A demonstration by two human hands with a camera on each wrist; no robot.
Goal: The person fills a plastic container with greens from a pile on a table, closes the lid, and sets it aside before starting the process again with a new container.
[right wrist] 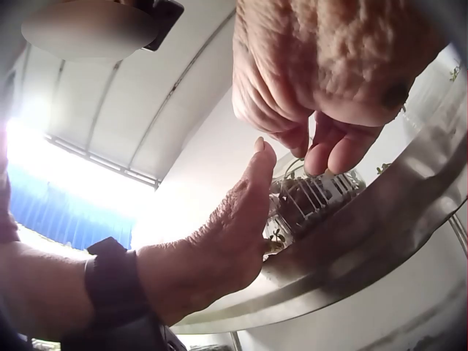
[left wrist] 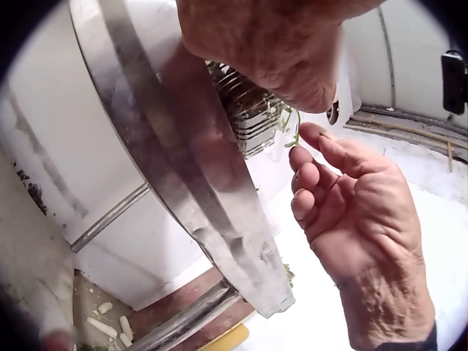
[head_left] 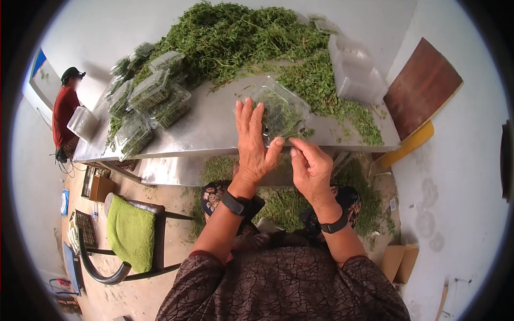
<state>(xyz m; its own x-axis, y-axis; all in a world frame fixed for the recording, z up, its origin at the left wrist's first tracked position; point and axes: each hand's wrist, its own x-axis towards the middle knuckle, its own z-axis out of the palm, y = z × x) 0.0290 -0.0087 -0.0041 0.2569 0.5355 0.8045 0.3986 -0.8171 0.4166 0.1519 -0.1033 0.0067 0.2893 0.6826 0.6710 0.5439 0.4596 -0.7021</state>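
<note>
A clear plastic clamshell box with green sprigs inside stands near the front edge of the metal table. My left hand lies along the box's left side, fingers straight and pointing away from me. At the box's near side my right hand pinches a thin green sprig between thumb and forefinger. The right wrist view shows the box's ribbed wall just past both hands.
Loose greens are heaped across the table's back. Filled clamshell boxes pile up at the left, nested empty boxes stand at the right. A person sits at far left. A chair with a green towel stands at lower left.
</note>
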